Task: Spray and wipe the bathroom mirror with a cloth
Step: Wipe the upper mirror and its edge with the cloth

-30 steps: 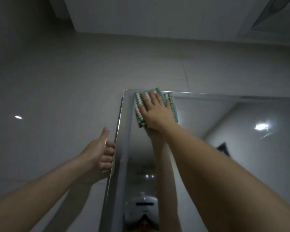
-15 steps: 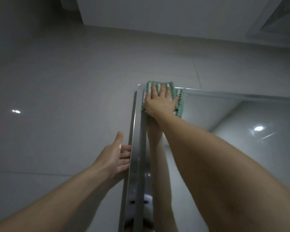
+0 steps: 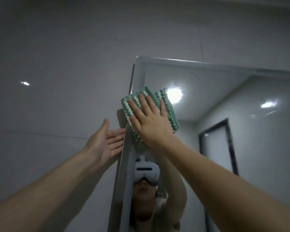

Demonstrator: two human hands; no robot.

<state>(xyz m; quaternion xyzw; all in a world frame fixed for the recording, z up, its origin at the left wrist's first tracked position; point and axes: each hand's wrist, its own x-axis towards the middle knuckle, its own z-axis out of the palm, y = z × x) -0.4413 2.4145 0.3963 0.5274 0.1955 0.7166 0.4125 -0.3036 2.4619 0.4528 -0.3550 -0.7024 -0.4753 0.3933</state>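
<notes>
Right hand (image 3: 151, 124) flat on the cloth (image 3: 167, 113), fingers (image 3: 143, 102) straight and slightly spread, pressing it against the mirror (image 3: 208, 91) glass. Cloth is green-white zigzag, folded; long axis runs up-left to down-right under the palm, top edge poking out past the fingertips toward the mirror's upper left corner. It sits just inside the mirror frame (image 3: 132, 91), lower than the corner.

Left hand (image 3: 105, 141) open, palm up-ish, fingers straight, tips touching the frame's outer edge just left of the right hand. Holds nothing.

Grey tiled wall (image 3: 57, 64) left of the fingers. Glass reflects the person's headset (image 3: 146, 169), a dark doorway (image 3: 216, 148), ceiling lights (image 3: 174, 94). Both forearms cross the lower view.
</notes>
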